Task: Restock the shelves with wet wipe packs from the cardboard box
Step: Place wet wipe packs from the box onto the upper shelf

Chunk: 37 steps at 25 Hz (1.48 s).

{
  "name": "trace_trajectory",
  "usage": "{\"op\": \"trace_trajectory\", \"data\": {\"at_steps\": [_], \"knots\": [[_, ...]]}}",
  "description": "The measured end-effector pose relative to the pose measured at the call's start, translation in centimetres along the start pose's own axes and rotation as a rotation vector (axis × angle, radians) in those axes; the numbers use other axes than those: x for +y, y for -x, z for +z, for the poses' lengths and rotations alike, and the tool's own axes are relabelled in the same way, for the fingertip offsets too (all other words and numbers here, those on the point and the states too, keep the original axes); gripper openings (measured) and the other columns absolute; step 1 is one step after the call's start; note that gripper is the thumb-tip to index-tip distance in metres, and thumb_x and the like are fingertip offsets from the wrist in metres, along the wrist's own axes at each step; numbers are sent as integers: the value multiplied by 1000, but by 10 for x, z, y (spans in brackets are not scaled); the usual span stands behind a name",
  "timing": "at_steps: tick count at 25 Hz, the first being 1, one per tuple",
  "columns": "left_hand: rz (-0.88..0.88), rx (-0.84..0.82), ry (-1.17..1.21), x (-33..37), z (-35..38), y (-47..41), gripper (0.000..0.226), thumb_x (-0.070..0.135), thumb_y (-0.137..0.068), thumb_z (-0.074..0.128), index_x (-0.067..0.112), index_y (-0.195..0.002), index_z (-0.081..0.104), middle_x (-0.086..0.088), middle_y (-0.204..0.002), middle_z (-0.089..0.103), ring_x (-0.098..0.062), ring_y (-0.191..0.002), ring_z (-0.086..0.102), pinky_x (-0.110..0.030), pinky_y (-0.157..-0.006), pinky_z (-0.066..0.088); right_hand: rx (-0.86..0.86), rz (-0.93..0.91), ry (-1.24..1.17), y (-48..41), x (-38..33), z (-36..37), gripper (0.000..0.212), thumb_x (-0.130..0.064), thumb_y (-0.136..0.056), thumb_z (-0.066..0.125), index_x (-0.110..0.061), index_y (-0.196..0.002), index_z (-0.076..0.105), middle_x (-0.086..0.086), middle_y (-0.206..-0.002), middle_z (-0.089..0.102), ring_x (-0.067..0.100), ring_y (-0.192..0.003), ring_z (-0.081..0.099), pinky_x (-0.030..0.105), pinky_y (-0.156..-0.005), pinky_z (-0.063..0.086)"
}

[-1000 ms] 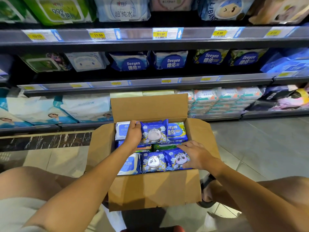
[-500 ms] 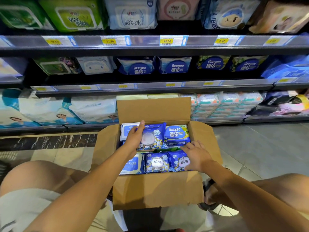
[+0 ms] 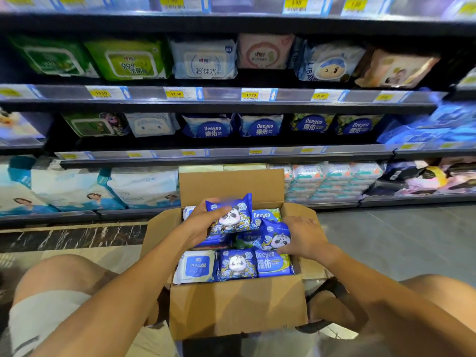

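Observation:
An open cardboard box (image 3: 237,307) sits on the floor between my knees, filled with several wet wipe packs. My left hand (image 3: 203,222) grips a blue panda-print pack (image 3: 231,215), lifted and tilted above the box's back left. My right hand (image 3: 304,238) holds a second blue panda pack (image 3: 275,235) at the box's right side, its fingers curled on the pack's right edge. In the front row lie a white and blue pack (image 3: 197,266), another panda pack (image 3: 238,264) and a blue-green Deeyeo pack (image 3: 273,262).
Store shelves (image 3: 231,99) rise right behind the box, stocked with wipe packs and lined with yellow price tags. Deeyeo packs (image 3: 260,126) stand on the middle shelf. Large white bags (image 3: 144,186) fill the bottom shelf at left. Grey floor tiles (image 3: 386,240) stretch away at right.
My left hand has lifted a panda pack up out of the box. My right hand has taken hold of another panda pack and raised its edge. The camera has tilted upward.

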State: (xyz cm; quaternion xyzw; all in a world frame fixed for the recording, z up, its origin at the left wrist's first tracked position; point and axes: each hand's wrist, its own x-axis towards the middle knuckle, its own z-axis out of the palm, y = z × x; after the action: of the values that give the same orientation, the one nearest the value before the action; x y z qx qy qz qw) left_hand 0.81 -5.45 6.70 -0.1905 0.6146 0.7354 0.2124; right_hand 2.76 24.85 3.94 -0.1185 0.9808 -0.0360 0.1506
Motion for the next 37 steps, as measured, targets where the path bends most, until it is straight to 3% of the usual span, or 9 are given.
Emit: {"op": "trace_trajectory", "data": {"at_steps": [2, 6, 12, 17, 22, 26, 31, 37], "knots": [[34, -28, -2, 16, 2, 2, 50, 11, -88, 79, 18, -130, 54, -14, -115, 74, -26, -98, 72, -47, -97, 54, 40, -2, -20, -2, 4, -26, 74, -77, -59, 73, -34, -114, 52, -10, -116, 63, 20, -116, 56, 39, -93, 38], [123, -65, 15, 63, 15, 10, 51, -5, -88, 74, 14, -130, 52, -11, -103, 75, -24, -81, 76, -37, -73, 62, 155, -5, -6, 4, 13, -90, 70, -74, -58, 74, -33, -111, 54, -9, -112, 65, 23, -111, 57, 40, -88, 39], [263, -159, -34, 148, 51, 27, 49, -7, -89, 71, 20, -126, 53, -18, -121, 70, -34, -99, 74, -44, -79, 61, 340, 27, 115, 18, 31, -192, 76, -79, -57, 71, -33, -116, 55, -10, -108, 65, 22, -106, 59, 40, -87, 45], [382, -209, -75, 217, 96, 42, 47, -12, -91, 64, 21, -123, 53, -19, -117, 70, -27, -87, 76, -41, -81, 60, 434, 65, 172, 37, 52, -275, 75, -81, -58, 71, -31, -111, 54, -10, -104, 64, 24, -102, 60, 42, -84, 46], [490, -270, -149, 283, 143, 53, 51, -11, -88, 69, 20, -126, 52, -19, -124, 67, -30, -97, 74, -42, -80, 60, 569, 115, 185, 53, 78, -355, 82, -78, -56, 75, -29, -117, 51, -6, -101, 65, 25, -102, 60, 41, -82, 42], [543, -282, -158, 320, 175, 56, 51, -10, -88, 70, 20, -125, 53, -19, -124, 68, -29, -100, 74, -35, -72, 62, 696, 132, 236, 59, 103, -415, 90, -76, -62, 77, -22, -127, 46, -3, -91, 63, 28, -92, 63, 42, -78, 46], [552, -291, -165, 339, 201, 44, 52, -10, -87, 71, 21, -125, 54, -19, -128, 67, -35, -109, 72, -55, -100, 55, 859, 167, 301, 38, 134, -480, 86, -71, -61, 80, -22, -125, 49, 8, -112, 65, 35, -104, 62, 47, -81, 48], [558, -258, -156, 348, 217, 30, 57, -11, -86, 72, 20, -130, 53, -16, -129, 66, -34, -112, 70, -57, -103, 53, 890, 203, 414, -12, 160, -521, 85, -68, -59, 84, -21, -124, 56, 8, -117, 56, 35, -110, 52, 48, -88, 46]]}}
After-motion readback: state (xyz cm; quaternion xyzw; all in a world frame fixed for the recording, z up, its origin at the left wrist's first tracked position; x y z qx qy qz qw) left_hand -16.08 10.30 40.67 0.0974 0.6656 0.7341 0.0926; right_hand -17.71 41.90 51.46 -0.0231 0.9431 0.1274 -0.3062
